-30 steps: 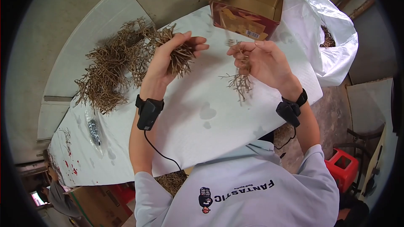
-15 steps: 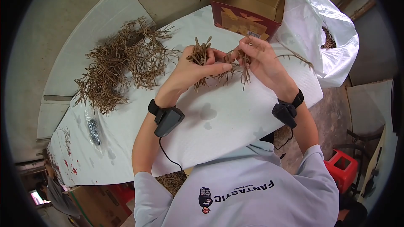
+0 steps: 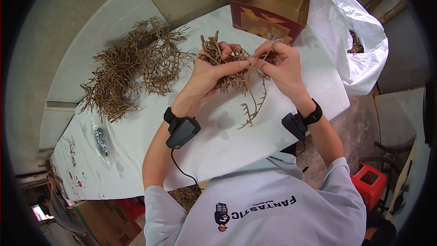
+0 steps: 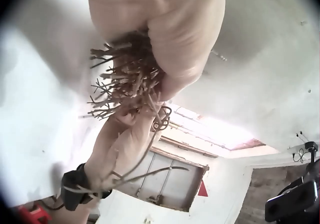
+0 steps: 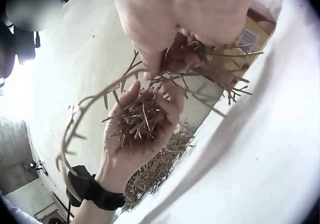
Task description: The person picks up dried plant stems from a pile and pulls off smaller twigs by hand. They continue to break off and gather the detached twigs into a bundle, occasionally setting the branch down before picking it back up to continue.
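My left hand (image 3: 202, 75) grips a thick bundle of dry brown twigs (image 3: 211, 50), the stalk ends poking out above the thumb. Close against it, my right hand (image 3: 284, 66) pinches a few thin twigs between thumb and fingers. One long branched twig (image 3: 252, 105) dangles from between the hands over the white table (image 3: 200, 164). In the right wrist view the bundle (image 5: 140, 119) fills the left palm, and a curved twig (image 5: 75, 119) arcs away from the right fingertips. More short twigs (image 5: 235, 84) stick out past the right hand.
A large pile of twigs (image 3: 118, 73) lies at the left of the table. A red and gold tin box (image 3: 259, 20) stands at the back, beside a white plastic bag (image 3: 368, 68) with twigs inside. A small clear packet (image 3: 101, 143) lies at the left; a red stool (image 3: 368, 177) stands at the right.
The left hand has moved right, away from the pile, carrying its bundle, and now meets the right hand. The long twig that pointed right half a second ago now hangs down between them.
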`<move>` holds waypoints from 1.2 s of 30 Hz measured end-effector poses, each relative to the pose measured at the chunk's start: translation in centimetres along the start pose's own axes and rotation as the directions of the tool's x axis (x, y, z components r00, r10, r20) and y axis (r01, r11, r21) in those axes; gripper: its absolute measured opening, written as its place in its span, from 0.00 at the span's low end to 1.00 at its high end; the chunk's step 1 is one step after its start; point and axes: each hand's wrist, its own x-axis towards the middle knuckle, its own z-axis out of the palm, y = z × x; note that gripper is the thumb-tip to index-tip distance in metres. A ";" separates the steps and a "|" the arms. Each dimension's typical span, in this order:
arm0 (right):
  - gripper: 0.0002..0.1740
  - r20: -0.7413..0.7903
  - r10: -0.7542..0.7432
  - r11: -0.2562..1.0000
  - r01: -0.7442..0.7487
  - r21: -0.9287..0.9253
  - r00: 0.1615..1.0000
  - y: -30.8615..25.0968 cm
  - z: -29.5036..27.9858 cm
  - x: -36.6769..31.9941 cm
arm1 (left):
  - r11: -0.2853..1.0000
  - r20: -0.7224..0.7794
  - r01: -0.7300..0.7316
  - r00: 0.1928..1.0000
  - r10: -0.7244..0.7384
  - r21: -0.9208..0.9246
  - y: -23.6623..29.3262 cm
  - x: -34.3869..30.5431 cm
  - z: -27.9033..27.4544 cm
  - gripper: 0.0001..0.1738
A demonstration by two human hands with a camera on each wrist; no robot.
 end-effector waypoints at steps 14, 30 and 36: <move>0.04 -0.051 -0.021 0.975 0.009 -0.222 0.998 -1.1 -0.2 -0.5 | 0.971 0.025 -0.093 0.996 0.089 0.223 -0.5 -0.1 0.3 0.19; 0.11 0.219 -0.150 0.781 0.251 -0.571 0.964 -4.2 -1.7 -3.6 | 0.832 0.346 -0.140 0.936 -0.065 0.536 1.8 -0.9 -1.3 0.14; 0.13 0.334 -0.278 0.695 0.429 -0.577 0.900 -5.2 -1.7 -4.2 | 0.773 0.391 -0.183 0.916 -0.089 0.607 4.2 -2.0 -1.2 0.14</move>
